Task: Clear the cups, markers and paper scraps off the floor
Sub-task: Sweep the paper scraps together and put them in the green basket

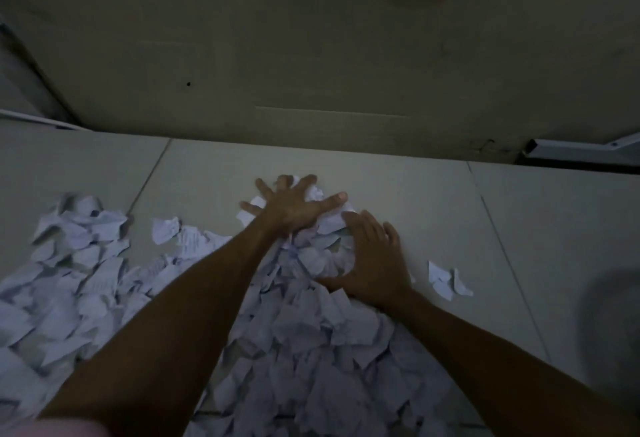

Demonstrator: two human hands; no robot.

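pressing left hand (294, 206) on paper scraps (311, 325)

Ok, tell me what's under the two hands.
Both hands, left and right, lie spread on the far end of the paper scraps heaped on the tiled floor. Only white torn paper shows around them; anything beneath the palms or deeper in the heap is covered.

Paper scraps (304, 332) cover the floor (519, 228) across lower left and centre of frame, a few stray pieces (446, 280) lying right of centre.
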